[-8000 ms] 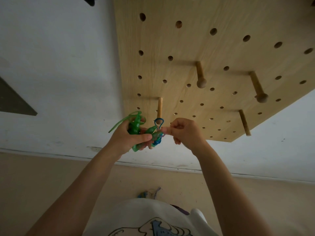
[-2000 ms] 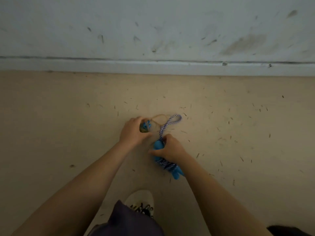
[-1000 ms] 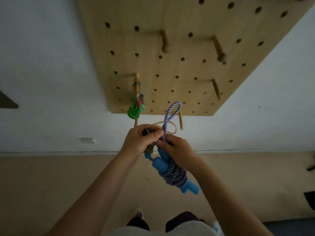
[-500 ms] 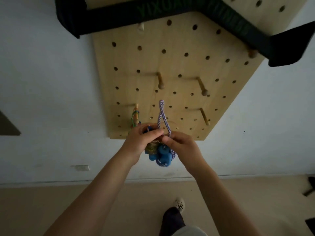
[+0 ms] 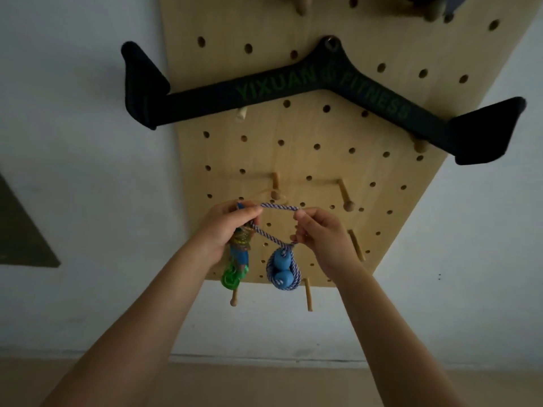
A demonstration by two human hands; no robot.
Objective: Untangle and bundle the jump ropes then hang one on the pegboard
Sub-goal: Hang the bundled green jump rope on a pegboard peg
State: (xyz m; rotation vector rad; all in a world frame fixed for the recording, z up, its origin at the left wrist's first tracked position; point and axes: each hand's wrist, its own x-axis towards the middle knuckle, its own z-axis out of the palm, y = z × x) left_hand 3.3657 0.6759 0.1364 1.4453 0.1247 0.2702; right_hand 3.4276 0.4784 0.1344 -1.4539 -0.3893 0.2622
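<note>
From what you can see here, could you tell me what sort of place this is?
Probably a home gym corner: a wooden pegboard on a white wall carries a black fitness strap, and both hands hold a blue-handled jump rope up to its pegs.

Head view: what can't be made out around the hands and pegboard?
- Left hand: it covers the top of the green rope bundle, so whether that bundle hangs on a peg or is held cannot be told.
- Right hand: its fingers hide how the blue rope loop is pinched.
- Pegboard: top cut off by the frame edge.
- Black strap: its print is dim.
</note>
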